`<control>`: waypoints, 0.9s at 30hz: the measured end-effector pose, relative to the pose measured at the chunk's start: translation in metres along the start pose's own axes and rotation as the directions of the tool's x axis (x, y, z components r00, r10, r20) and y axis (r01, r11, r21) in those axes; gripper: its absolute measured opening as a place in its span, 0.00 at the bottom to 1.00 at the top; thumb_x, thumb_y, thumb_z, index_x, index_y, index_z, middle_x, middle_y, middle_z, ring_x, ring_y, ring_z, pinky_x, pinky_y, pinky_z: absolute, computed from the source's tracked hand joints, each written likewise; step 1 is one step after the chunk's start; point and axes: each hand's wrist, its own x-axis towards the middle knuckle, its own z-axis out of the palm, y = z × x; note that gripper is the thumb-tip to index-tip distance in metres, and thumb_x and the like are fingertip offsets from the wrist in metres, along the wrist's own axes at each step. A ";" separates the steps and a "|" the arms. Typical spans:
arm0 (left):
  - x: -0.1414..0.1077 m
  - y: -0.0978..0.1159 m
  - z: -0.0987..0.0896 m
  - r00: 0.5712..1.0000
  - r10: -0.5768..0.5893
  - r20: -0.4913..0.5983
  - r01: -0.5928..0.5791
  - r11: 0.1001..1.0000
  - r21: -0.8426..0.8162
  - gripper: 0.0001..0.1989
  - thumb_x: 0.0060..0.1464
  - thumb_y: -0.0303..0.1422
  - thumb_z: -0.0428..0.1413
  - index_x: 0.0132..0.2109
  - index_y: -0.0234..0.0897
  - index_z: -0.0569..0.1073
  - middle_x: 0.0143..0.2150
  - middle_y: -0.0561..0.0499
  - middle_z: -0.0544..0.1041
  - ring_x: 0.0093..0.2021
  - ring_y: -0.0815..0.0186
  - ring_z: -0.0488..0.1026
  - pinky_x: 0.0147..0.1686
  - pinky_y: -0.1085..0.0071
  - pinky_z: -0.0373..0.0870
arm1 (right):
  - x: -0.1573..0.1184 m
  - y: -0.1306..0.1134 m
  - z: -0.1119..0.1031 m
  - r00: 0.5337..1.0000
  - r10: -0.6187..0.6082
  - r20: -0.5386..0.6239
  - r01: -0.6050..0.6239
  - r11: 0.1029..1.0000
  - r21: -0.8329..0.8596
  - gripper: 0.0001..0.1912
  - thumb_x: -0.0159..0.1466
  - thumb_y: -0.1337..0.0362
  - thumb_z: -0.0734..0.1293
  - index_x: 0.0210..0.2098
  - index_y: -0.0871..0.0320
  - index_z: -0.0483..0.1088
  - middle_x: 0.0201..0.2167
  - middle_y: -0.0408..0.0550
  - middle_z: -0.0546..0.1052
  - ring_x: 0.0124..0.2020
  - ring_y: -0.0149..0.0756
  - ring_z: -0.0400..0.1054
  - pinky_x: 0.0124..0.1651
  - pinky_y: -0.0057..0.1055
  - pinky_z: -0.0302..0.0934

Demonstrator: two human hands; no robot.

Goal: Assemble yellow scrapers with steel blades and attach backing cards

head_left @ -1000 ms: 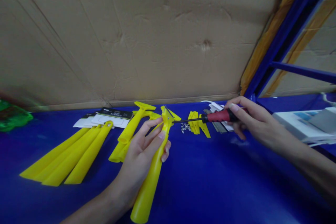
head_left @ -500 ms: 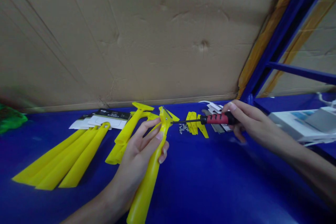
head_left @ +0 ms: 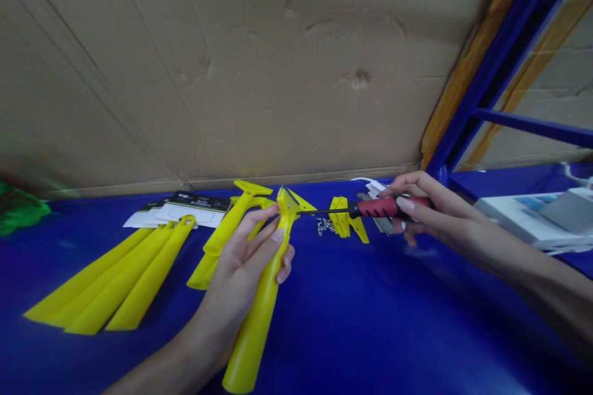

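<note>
My left hand (head_left: pixel 252 256) is wrapped round the neck of a yellow scraper (head_left: pixel 259 327), whose handle points down toward me. A small screw and a thin metal blade show at the scraper's head. My right hand (head_left: pixel 428 207) holds a screwdriver (head_left: pixel 380 207) by its red and black grip, with the fingers closed round the rear end. The screwdriver lies nearly level, and its dark shaft reaches the side of the scraper's head. Small metal screws (head_left: pixel 325 226) and short yellow pieces (head_left: pixel 340 219) lie on the blue table just beyond the shaft.
Yellow handles (head_left: pixel 139 284) and black-and-white cards (head_left: pixel 189 210) lie at the left. More yellow scrapers (head_left: pixel 229 219) rest behind my left hand. Cardboard (head_left: pixel 296 74) stands along the back. A blue frame (head_left: pixel 482 74) and a white box (head_left: pixel 523 222) are at the right.
The scraper's head has turned and shifted slightly left with my left hand. My right hand has changed its hold on the screwdriver, with its fingers further over the grip.
</note>
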 end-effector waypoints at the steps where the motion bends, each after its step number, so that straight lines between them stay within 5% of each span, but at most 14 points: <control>1: 0.002 0.000 -0.003 1.000 0.002 0.016 -0.002 1.000 -0.002 0.25 0.51 0.36 0.72 0.54 0.40 0.75 0.30 0.53 0.76 0.20 0.71 0.67 0.22 0.73 0.62 | -0.001 -0.001 -0.001 0.999 -0.025 0.030 0.025 1.000 0.011 0.19 0.68 0.48 0.72 0.50 0.52 0.68 0.30 0.42 0.78 0.28 0.35 0.74 0.29 0.31 0.68; 4: 0.004 0.000 -0.009 0.998 -0.038 0.051 0.036 0.998 0.047 0.25 0.53 0.37 0.72 0.54 0.40 0.73 0.30 0.54 0.76 0.21 0.71 0.68 0.23 0.73 0.63 | -0.002 -0.005 0.000 0.996 -0.074 0.043 0.075 0.997 -0.023 0.17 0.68 0.50 0.73 0.48 0.54 0.70 0.27 0.42 0.77 0.26 0.32 0.72 0.30 0.29 0.67; 10: 0.001 0.004 -0.005 0.998 -0.044 0.050 0.040 0.995 0.093 0.26 0.55 0.38 0.70 0.57 0.40 0.72 0.31 0.53 0.78 0.21 0.72 0.68 0.24 0.73 0.64 | 0.001 -0.007 0.007 0.998 0.056 0.010 -0.056 0.998 -0.021 0.27 0.67 0.35 0.66 0.42 0.54 0.68 0.19 0.37 0.71 0.12 0.28 0.62 0.13 0.25 0.52; 17: -0.001 0.007 -0.002 1.000 -0.019 0.006 0.018 0.997 0.074 0.24 0.53 0.37 0.71 0.54 0.40 0.74 0.32 0.53 0.77 0.21 0.73 0.68 0.23 0.73 0.62 | -0.002 -0.012 0.001 0.999 -0.021 0.046 0.023 0.999 -0.038 0.18 0.64 0.55 0.77 0.49 0.55 0.75 0.29 0.42 0.77 0.25 0.29 0.70 0.27 0.26 0.64; 27: -0.001 0.010 -0.001 0.994 0.042 0.098 -0.050 0.996 0.077 0.20 0.54 0.37 0.70 0.51 0.39 0.75 0.24 0.56 0.74 0.19 0.71 0.67 0.20 0.76 0.61 | 0.000 -0.006 0.010 0.993 0.103 -0.060 -0.096 0.989 0.110 0.21 0.68 0.44 0.71 0.40 0.57 0.76 0.20 0.41 0.74 0.15 0.27 0.61 0.15 0.25 0.52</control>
